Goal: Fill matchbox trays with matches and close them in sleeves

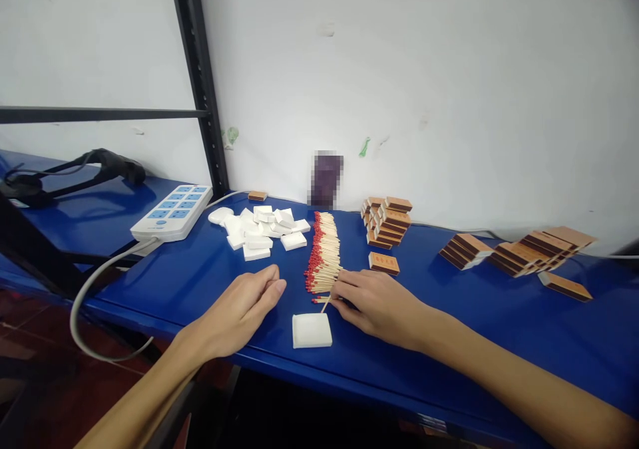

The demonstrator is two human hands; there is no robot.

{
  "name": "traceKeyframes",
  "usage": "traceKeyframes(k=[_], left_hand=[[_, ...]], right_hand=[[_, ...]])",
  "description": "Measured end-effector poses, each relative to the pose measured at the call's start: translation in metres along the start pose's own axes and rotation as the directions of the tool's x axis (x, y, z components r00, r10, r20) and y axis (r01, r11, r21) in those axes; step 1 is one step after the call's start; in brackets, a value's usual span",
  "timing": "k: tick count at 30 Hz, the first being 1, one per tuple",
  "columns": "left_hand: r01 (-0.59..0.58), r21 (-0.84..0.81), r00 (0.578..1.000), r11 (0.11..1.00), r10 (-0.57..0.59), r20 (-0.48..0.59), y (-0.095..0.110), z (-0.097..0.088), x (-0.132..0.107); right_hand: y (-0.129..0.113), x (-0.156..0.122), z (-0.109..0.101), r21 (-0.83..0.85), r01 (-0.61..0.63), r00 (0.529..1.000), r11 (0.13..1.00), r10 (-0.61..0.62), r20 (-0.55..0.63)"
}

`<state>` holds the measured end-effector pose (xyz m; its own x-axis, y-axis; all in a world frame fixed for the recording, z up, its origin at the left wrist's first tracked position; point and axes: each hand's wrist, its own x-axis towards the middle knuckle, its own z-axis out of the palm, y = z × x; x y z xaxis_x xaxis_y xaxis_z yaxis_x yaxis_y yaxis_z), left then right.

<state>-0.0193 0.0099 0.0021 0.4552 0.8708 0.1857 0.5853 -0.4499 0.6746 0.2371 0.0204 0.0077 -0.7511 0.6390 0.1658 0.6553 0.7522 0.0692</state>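
My right hand (377,306) is at the near end of a long row of red-tipped matchsticks (324,253). Its fingers are pinched round a matchstick (326,304) that slants out toward a white matchbox tray (312,331). A couple of loose matches lie beside these fingertips, apart from the row. Left of the row, my left hand (244,309) rests above the blue table with curled fingers and the thumb against them; nothing shows in it. The tray lies on the table between my hands, near the front edge.
Several white trays (257,243) are heaped at the left behind my left hand. Brown matchboxes stand in a stack (389,223) and in piles (534,253) to the right. A single matchbox (383,263) lies near my right hand. At the far left is a power strip (174,213) with its cable.
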Motion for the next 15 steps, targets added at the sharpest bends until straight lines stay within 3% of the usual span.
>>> traceKeyframes(k=[5,8,11,15], left_hand=[[-0.073,-0.025,0.996,0.997,0.074,0.04,0.004,-0.001,-0.002],[-0.16,-0.091,0.987,0.983,0.161,-0.006,0.007,-0.001,-0.007],[-0.249,-0.219,0.965,0.944,0.224,-0.133,0.005,0.004,-0.011],[-0.41,-0.288,0.88,0.866,0.292,-0.375,-0.001,0.011,-0.013]], right_hand=[[0.003,0.0,-0.004,0.014,0.019,1.0,1.0,-0.019,0.005],[0.006,0.003,-0.004,-0.008,0.055,0.997,0.998,-0.055,0.051],[0.006,0.006,-0.005,-0.003,0.058,0.995,0.998,-0.058,0.075],[0.005,0.008,-0.009,0.055,0.038,0.991,0.998,-0.044,0.124]])
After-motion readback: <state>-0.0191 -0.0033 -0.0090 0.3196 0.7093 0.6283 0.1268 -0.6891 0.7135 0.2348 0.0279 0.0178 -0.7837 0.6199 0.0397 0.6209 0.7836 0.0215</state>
